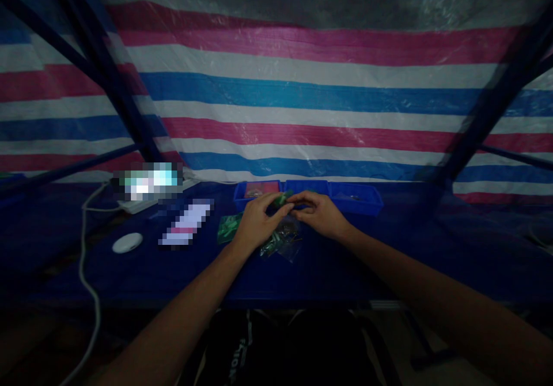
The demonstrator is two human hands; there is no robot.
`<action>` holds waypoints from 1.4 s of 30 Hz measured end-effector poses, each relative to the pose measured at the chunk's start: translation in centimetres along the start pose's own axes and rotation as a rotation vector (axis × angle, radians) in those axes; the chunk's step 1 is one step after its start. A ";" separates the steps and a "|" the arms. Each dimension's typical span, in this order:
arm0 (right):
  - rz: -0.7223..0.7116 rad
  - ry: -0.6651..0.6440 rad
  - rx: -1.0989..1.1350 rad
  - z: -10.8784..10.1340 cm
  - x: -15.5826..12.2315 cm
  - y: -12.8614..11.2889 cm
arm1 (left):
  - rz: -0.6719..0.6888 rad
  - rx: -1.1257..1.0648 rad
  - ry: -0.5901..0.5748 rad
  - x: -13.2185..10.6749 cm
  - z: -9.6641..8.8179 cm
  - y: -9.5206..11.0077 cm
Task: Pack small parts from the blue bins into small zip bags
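Pinching a small green part (280, 199) between the left hand (259, 223) fingertips above the blue divided parts tray (354, 199), right hand (319, 213) curled closed just beside it, contact unclear; more green parts remain loose in the clear plastic bag (280, 245) on the table, tray contents too dim to count.

Bare forearms (449, 294) and dark clothing (285, 345) (white lettering (241, 358) on it).

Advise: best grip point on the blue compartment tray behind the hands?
Take the front rim of the blue tray's right compartment, coming from above and the near side. The rim is a straight raised edge, and that end is free, while the right hand sits in front of the tray's middle.
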State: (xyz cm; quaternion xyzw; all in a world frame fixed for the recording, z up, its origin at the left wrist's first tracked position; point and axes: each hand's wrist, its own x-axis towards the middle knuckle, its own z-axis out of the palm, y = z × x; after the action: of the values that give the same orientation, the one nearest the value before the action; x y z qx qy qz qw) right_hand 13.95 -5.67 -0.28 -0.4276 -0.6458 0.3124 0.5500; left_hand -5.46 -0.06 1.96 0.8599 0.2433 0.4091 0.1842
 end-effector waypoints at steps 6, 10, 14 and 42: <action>-0.004 0.206 -0.058 -0.3 0.1 -0.2 | -0.032 0.004 0.045 0.2 -0.1 -0.7; -0.016 0.101 -0.038 -0.5 -0.1 -0.7 | -0.113 -0.141 0.019 0.1 0.3 -0.8; 0.011 0.035 -0.015 -0.6 -0.2 -0.8 | -0.102 -0.280 -0.013 0.0 0.5 -0.8; -0.300 0.080 -0.640 -2.4 -0.3 -1.2 | 0.106 0.189 -0.159 -0.4 -0.1 -1.0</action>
State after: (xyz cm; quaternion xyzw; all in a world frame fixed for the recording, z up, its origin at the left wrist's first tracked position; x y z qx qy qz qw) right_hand 16.09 -6.57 1.10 -0.4904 -0.7446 -0.0070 0.4527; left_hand -6.06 0.53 1.29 0.9148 0.2198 0.3241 0.0993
